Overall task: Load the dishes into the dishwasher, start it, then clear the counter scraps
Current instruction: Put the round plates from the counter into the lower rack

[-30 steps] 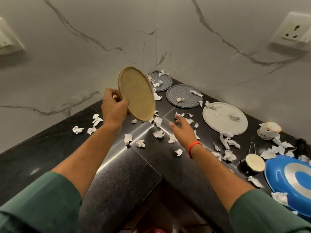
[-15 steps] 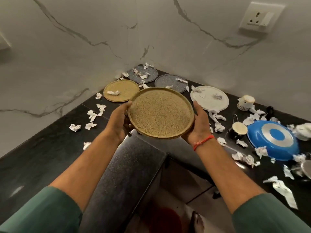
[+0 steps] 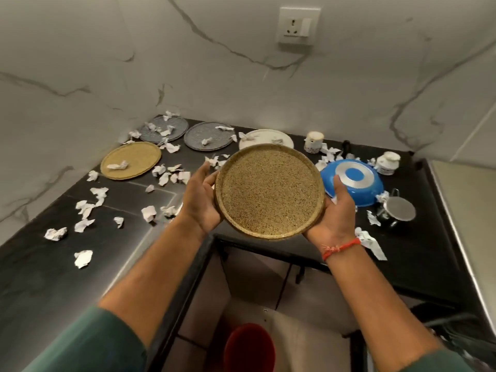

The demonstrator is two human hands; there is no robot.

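- Soft, dimmish indoor light, no harsh shadows.
- Pale sheen on the black counter (image 3: pixel 40 277) at its left edge.
- Wide-angle bending at the frame edges; corners slightly soft.

We count five plates: two tan, one held (image 3: pixel 269 191) and one on the counter (image 3: pixel 131 161), two grey (image 3: pixel 164 128) (image 3: pixel 208 136), one white (image 3: pixel 265 138); one blue pan (image 3: pixel 352 182); two white cups (image 3: pixel 314 141) (image 3: pixel 387 162); many paper scraps (image 3: pixel 83 258)
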